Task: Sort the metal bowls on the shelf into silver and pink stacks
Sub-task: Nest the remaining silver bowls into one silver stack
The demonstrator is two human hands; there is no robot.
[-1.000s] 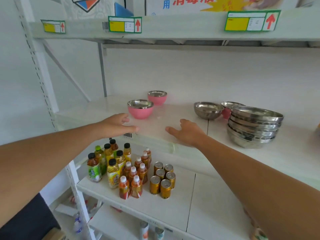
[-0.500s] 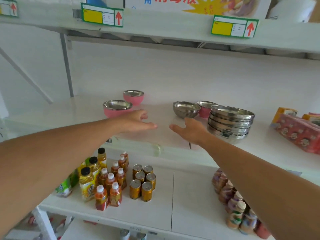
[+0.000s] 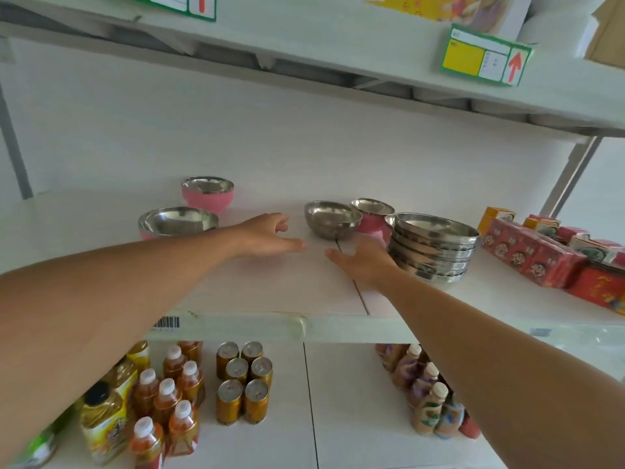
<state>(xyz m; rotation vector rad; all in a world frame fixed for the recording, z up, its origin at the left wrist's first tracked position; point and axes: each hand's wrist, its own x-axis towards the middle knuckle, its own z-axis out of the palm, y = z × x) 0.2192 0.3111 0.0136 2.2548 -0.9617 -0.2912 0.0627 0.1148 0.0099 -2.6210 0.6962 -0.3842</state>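
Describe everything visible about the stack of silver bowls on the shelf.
The stack of silver bowls stands upright on the white shelf, right of centre. It looks like shiny, wide, shallow metal bowls, about six nested, rims showing as bands; the top one is empty. A pink bowl sits close behind its left side, red boxes lie apart to its right. The right hand lies open beside its left edge; contact is unclear.

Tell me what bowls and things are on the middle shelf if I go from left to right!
Near pink bowl → far pink bowl → left hand → single silver bowl → right hand → stack of silver bowls → red boxes.
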